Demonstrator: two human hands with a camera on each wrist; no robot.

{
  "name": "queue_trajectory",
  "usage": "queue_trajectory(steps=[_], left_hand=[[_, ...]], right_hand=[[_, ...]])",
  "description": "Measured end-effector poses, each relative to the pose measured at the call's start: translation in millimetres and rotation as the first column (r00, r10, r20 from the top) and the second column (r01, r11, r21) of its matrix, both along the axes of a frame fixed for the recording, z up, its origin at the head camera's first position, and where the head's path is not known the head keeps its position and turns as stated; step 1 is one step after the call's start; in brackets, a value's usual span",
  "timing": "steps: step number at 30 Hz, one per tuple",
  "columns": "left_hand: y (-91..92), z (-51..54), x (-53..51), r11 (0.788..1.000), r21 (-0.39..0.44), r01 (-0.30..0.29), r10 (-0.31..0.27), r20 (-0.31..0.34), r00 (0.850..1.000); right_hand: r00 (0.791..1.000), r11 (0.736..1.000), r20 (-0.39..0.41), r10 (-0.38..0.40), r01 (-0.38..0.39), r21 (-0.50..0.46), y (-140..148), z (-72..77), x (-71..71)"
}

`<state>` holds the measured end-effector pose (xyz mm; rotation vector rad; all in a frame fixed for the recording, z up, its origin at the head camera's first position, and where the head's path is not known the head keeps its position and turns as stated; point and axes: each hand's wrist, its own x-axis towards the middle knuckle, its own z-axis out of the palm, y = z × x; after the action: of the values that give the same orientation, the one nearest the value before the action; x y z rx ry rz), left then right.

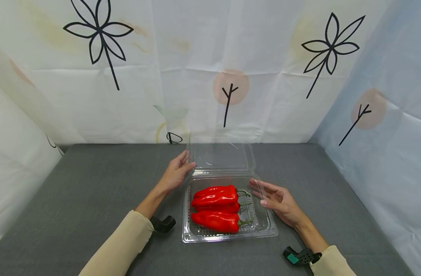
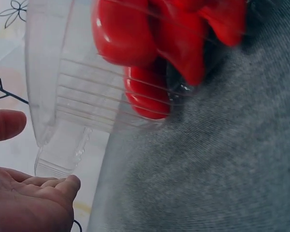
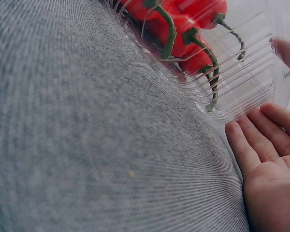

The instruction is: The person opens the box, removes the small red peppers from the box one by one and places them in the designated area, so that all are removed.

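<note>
My left fingers [image 2: 63, 191] wide at lid [image 1: 220, 157], right fingers [image 3: 242, 147] straight at tray [image 1: 269, 230]; uneven lift might roll red peppers [image 1: 213, 222].

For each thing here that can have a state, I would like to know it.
Box: open, peppers inside
Lid: open, behind the box
Red peppers: stems on, lying in the box
Left hand: open, at the lid's left edge
Right hand: open, at the box's right side

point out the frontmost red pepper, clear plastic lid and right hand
Frontmost red pepper [image 1: 215, 222]: head view, middle of its body
Clear plastic lid [image 1: 222, 158]: head view, middle of its panel
Right hand [image 3: 273, 176]: right wrist view, upper palm
</note>
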<state>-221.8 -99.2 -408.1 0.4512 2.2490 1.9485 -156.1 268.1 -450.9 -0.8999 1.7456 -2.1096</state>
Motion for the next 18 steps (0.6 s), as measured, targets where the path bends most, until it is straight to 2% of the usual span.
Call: queue_trajectory(steps=[11,18], left_hand=[[-1.8,-8.5,0.3,0.999,-0.039,0.005,-0.002,0.073,0.997],[-1.9,-10.0,4.0,0.998,-0.056,-0.004,0.011,0.12,0.993]], right_hand=[[1.0,1.0,-0.005,-0.007,0.007,0.007,0.0,-0.1,-0.3],[1.0,1.0,-0.016,0.004,-0.004,0.006,-0.1,-0.2,0.0]])
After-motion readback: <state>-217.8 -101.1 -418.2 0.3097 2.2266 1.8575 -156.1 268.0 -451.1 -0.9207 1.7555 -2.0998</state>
